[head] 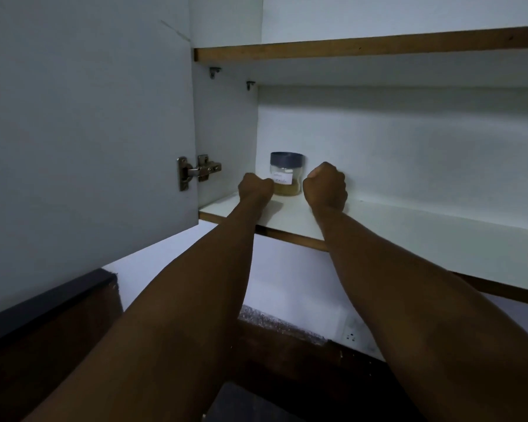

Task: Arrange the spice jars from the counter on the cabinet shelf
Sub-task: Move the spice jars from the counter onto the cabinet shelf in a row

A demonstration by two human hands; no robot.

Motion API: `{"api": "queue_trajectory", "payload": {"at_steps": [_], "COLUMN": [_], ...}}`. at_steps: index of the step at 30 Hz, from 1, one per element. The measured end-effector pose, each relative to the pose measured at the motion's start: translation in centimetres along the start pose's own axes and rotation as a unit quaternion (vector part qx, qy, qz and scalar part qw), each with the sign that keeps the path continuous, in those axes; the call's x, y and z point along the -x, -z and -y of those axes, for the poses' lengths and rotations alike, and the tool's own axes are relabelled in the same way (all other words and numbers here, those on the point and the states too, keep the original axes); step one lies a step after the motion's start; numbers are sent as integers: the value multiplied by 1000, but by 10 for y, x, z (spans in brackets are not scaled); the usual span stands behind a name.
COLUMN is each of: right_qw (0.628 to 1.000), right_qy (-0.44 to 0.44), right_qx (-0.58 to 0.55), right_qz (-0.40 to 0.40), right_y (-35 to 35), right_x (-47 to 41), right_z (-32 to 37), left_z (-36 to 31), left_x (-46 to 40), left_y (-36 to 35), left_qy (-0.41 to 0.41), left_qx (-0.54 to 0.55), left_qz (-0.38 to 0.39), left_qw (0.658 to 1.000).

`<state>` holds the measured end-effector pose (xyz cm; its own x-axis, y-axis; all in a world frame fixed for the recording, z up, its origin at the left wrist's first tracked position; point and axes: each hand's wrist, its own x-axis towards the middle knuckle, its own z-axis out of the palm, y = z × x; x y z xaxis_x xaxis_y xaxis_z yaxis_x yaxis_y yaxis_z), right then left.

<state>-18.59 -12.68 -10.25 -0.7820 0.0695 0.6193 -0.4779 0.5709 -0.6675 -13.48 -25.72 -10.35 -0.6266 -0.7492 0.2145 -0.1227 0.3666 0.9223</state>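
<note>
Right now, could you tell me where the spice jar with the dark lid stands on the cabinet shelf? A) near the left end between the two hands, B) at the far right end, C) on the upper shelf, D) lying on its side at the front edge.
A: the spice jar stands upright near the shelf's left end, between the left hand and right hand.

Your left arm (177,300) and right arm (409,300) are bare from the bottom of the view up to the wrists, with no sleeve showing on either. Your left hand (255,187) and right hand (325,187) wear no gloves, and the wrists carry no watch or band. The dim light hides any finer marks on them.
</note>
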Motion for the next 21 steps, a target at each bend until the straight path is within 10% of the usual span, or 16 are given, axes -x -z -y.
{"api": "queue_trajectory", "payload": {"at_steps": [6, 12, 16, 21], "right_qw": [987, 974, 948, 921], "right_qy": [10, 205, 175, 64], "right_qx": [35, -45, -195, -102], "right_qz": [158, 83, 180, 370], "right_y": [25, 68, 49, 10], "right_x": [57, 149, 233, 339], "right_z": [11, 7, -37, -126], "left_z": [6, 70, 159, 286], "left_x": [74, 171, 219, 289], "left_y": [25, 38, 33, 23], "left_qy": [-140, -379, -333, -184], "left_qx": [-105, 29, 29, -67], "left_qz": [37, -47, -40, 79], "left_qw": [984, 924, 941, 977]}}
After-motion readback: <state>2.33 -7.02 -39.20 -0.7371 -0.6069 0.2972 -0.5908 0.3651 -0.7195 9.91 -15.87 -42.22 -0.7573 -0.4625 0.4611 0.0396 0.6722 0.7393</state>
